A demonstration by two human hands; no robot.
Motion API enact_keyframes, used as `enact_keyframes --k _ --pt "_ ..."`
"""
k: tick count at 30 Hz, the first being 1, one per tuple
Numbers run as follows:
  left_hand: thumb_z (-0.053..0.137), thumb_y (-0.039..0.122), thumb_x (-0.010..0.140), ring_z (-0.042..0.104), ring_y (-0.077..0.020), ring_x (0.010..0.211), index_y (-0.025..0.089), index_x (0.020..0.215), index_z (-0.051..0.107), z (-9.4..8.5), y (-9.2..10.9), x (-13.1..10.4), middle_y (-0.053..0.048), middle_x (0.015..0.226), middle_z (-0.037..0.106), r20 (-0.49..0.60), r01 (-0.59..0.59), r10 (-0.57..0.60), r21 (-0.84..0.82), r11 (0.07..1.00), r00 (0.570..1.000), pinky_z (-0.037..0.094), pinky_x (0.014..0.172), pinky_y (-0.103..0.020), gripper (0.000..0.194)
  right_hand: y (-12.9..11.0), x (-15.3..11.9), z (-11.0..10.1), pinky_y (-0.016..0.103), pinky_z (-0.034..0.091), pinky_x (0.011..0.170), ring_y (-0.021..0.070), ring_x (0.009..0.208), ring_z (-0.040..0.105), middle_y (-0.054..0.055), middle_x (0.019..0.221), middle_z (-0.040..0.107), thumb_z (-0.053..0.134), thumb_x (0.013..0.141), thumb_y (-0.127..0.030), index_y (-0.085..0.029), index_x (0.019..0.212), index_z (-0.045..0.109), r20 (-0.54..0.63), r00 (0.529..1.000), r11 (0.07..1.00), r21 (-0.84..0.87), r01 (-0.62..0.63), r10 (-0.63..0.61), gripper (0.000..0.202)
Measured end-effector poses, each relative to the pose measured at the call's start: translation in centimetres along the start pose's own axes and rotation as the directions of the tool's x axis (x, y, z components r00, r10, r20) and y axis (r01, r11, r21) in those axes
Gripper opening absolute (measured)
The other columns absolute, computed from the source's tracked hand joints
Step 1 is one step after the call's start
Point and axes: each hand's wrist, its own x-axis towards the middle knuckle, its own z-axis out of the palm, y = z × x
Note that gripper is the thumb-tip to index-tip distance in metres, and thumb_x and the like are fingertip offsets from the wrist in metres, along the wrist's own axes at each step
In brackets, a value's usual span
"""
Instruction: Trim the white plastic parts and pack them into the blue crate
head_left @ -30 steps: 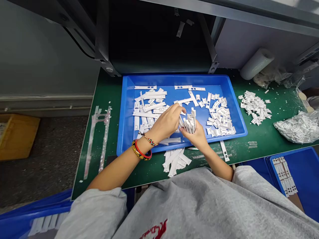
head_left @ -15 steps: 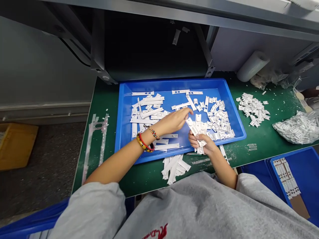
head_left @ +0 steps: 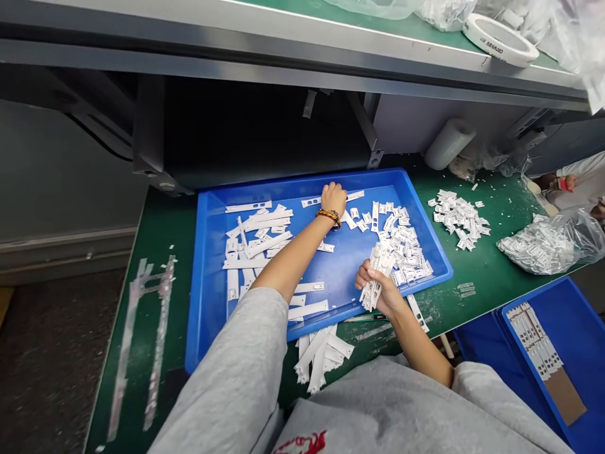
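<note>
My right hand (head_left: 384, 291) is closed around a bundle of white slotted strips (head_left: 377, 268), held upright above the front edge of the blue tray (head_left: 278, 334). My left hand (head_left: 333, 198) reaches to the back of the tray. Its fingers curl down over the long white strips (head_left: 309, 202) there, and the fingertips are hidden. Left of it in the tray lies a loose heap of long white strips (head_left: 265, 246). Small white clip-like pieces (head_left: 411, 249) are piled along the tray's right side.
More small pieces (head_left: 459, 217) lie on the green table (head_left: 444, 302), near a plastic bag (head_left: 543, 246) of them. Strips (head_left: 322, 356) are heaped before the tray. A metal shelf (head_left: 302, 66) overhangs the back. Another person's hand (head_left: 571, 182) shows far right.
My left hand has moved away from the bundle to the back of the tray. The bundle in my right hand has become more upright and compact. The view has shifted.
</note>
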Motion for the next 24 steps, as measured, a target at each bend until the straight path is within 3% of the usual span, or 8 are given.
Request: enact_keyframes --k 4,6,8,11,13,16,20,24 --pt "0.058 0.019 0.086 0.061 -0.0294 0.102 0.011 0.093 0.073 -2.0 0.3 -2.2 -0.016 0.103 0.070 0.037 0.034 -0.029 -0.142 0.989 0.999 0.047 0.091 -0.042 0.018 0.1 0.4 0.2 0.028 0.054 0.083 0.0133 0.085 0.062 -0.002 0.083 0.059 0.088 0.062 -0.028 -0.022 0.082 0.058 -0.221 0.962 0.987 -0.013 0.158 -0.157 0.036" --pt "0.061 0.030 0.088 0.064 -0.0229 0.087 0.013 0.095 0.073 -3.0 0.6 -4.9 -0.010 0.096 0.073 0.091 0.043 -0.022 -0.230 0.972 0.996 0.051 0.079 -0.034 0.022 0.0 1.0 0.4 0.029 0.055 0.091 0.0143 0.093 0.065 -0.002 0.088 0.064 0.090 0.058 -0.028 -0.022 0.084 0.061 -0.374 0.899 0.971 -0.013 0.241 -0.228 0.040" --pt "0.060 0.043 0.088 0.063 -0.0182 0.073 0.014 0.101 0.073 -3.8 1.2 -8.6 -0.007 0.090 0.073 0.150 0.073 -0.025 -0.323 0.944 0.988 0.051 0.066 -0.030 0.035 -0.2 1.6 0.7 0.032 0.054 0.098 0.0160 0.099 0.068 0.000 0.094 0.070 0.091 0.057 -0.032 -0.022 0.085 0.062 -0.429 0.866 0.960 -0.009 0.279 -0.256 0.042" --pt "0.065 0.055 0.081 0.060 -0.0158 0.066 0.013 0.102 0.075 -4.4 2.3 -14.9 -0.007 0.087 0.073 0.280 0.161 0.021 -0.612 0.774 0.960 0.049 0.061 -0.028 0.047 -0.3 2.1 1.6 0.036 0.056 0.098 0.0204 0.103 0.070 0.005 0.101 0.074 0.089 0.062 -0.039 -0.021 0.085 0.064 -0.285 0.926 0.968 -0.025 0.250 -0.247 0.039" --pt "0.064 0.057 0.081 0.060 -0.0167 0.066 0.014 0.090 0.076 -4.9 2.9 -18.6 -0.006 0.080 0.071 0.285 0.132 0.052 -0.589 0.797 0.957 0.048 0.060 -0.027 0.046 -0.1 1.9 2.2 0.039 0.060 0.089 0.0234 0.098 0.071 0.007 0.096 0.076 0.087 0.064 -0.042 -0.020 0.083 0.066 -0.159 0.964 0.976 -0.088 0.200 -0.212 0.036" --pt "0.061 0.056 0.085 0.064 -0.0218 0.080 0.017 0.086 0.076 -6.1 3.1 -22.3 -0.008 0.088 0.072 0.228 0.030 0.074 -0.421 0.907 0.971 0.052 0.070 -0.031 0.041 0.5 1.1 2.8 0.037 0.063 0.075 0.0243 0.087 0.073 0.007 0.085 0.076 0.084 0.068 -0.046 -0.017 0.083 0.069 -0.079 0.982 0.962 -0.229 0.149 -0.171 0.035" --pt "0.061 0.058 0.085 0.065 -0.0230 0.085 0.020 0.103 0.075 -8.4 2.7 -23.9 -0.008 0.097 0.069 0.190 0.080 -0.022 -0.301 0.950 0.982 0.055 0.074 -0.034 0.044 0.9 0.2 2.8 0.031 0.062 0.066 0.0214 0.073 0.072 0.006 0.075 0.075 0.081 0.068 -0.052 -0.016 0.083 0.070 -0.057 0.992 0.945 -0.317 0.087 -0.110 0.040" --pt "0.060 0.045 0.089 0.065 -0.0176 0.088 0.024 0.134 0.058 -9.8 3.2 -23.6 -0.010 0.121 0.062 0.103 0.023 0.041 -0.553 0.833 0.994 0.058 0.074 -0.030 0.051 1.1 -0.1 2.7 0.029 0.059 0.054 0.0200 0.062 0.069 0.004 0.066 0.071 0.079 0.068 -0.055 -0.016 0.083 0.067 0.038 0.998 0.958 -0.285 -0.028 0.041 0.043"
